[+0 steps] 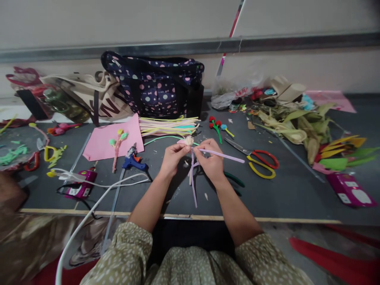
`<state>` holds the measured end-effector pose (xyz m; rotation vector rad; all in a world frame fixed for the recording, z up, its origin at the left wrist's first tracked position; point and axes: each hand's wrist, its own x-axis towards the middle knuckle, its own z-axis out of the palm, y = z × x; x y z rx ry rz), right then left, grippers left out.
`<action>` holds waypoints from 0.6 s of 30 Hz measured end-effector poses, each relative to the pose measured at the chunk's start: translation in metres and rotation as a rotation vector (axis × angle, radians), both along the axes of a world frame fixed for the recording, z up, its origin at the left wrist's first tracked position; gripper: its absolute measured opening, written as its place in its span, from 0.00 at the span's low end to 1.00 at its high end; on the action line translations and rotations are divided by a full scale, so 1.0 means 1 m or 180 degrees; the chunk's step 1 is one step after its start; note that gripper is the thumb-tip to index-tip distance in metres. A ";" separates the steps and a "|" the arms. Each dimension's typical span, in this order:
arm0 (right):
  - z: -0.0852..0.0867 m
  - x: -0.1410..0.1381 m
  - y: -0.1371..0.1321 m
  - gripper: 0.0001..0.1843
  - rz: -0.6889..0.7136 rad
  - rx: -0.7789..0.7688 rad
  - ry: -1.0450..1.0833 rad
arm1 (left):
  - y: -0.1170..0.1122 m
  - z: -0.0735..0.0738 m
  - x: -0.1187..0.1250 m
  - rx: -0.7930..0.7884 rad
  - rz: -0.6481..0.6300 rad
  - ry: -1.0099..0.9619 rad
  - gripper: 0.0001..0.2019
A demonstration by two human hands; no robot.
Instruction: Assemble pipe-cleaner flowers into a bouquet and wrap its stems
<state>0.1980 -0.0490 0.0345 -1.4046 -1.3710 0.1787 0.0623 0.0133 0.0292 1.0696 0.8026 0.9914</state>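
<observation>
Over the middle of the table, my left hand (175, 157) pinches the top of a pipe-cleaner flower just under its cream fluffy head (189, 140). My right hand (211, 160) is closed on a lilac pipe cleaner (228, 156), whose free end sticks out to the right. More lilac stem (194, 190) hangs down between the hands, crossing a pale piece. Both sets of fingertips nearly meet below the head, and the exact wrap there is hidden. Dark green-handled pliers (234, 179) lie partly behind my right wrist.
Red-and-yellow scissors (258, 157) lie to the right. A blue glue gun (133, 159) with a white cord stands left, near pink paper (97, 143). Behind are bundled pipe cleaners (169, 127) and a dotted bag (160, 91). Dried husks (303, 126) and a purple power strip (350, 190) sit far right.
</observation>
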 end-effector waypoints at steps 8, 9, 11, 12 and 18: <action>0.010 -0.003 -0.002 0.06 0.0221 -0.0060 0.0520 | 0.002 0.005 -0.001 -0.0814 -0.0381 -0.0461 0.16; 0.011 -0.003 -0.002 0.06 0.0258 -0.0093 0.0665 | 0.001 0.007 -0.001 -0.0821 -0.0384 -0.0497 0.17; 0.012 -0.003 -0.002 0.06 0.0366 -0.0181 0.0980 | -0.001 0.008 0.000 -0.0803 -0.0342 -0.0572 0.17; 0.011 -0.003 -0.001 0.06 0.0442 -0.0238 0.1186 | -0.002 0.008 0.001 -0.0783 -0.0303 -0.0603 0.17; 0.004 -0.003 0.003 0.09 0.1073 -0.0895 0.2711 | -0.006 0.000 0.006 -0.0628 -0.0214 -0.0788 0.19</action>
